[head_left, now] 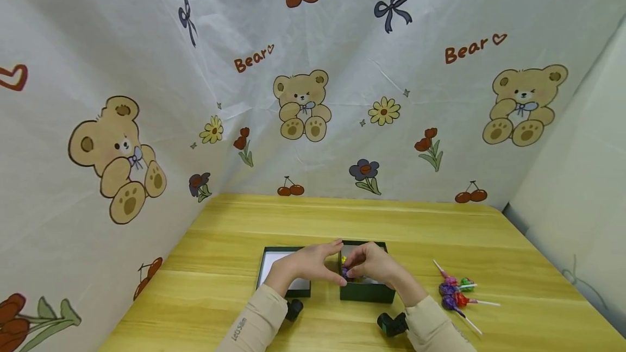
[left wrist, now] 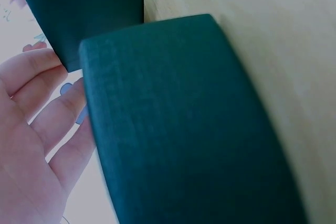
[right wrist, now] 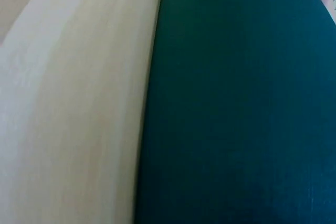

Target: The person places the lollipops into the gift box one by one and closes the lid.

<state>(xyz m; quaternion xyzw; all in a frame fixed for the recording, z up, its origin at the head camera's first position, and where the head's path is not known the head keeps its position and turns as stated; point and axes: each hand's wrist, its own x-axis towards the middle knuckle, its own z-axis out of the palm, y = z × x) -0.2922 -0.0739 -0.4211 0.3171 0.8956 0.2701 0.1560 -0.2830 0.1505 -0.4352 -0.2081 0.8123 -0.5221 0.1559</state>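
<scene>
We see a white-lined tray (head_left: pixel 300 293) at nine o'clock from the green box (head_left: pixel 367 293); the left hand (head_left: pixel 313 263), fingers wide; the right hand (head_left: pixel 375 265), pinching purple candy (head_left: pixel 345 272) inside the box; lollipops (head_left: pixel 460 300) at three o'clock. Only the head view shows us candy.

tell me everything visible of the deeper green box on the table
The deeper green box is plain dark green outside, paler inside, rectangular, and looks like stiff card. It stands upright on the table, open at the top, right of a shallower green box. Yellow and purple wrapped sweets show inside. The right hand's grip is at its opening; the left hand's grip is by its left rim, but whether either touches it is unclear.
</scene>
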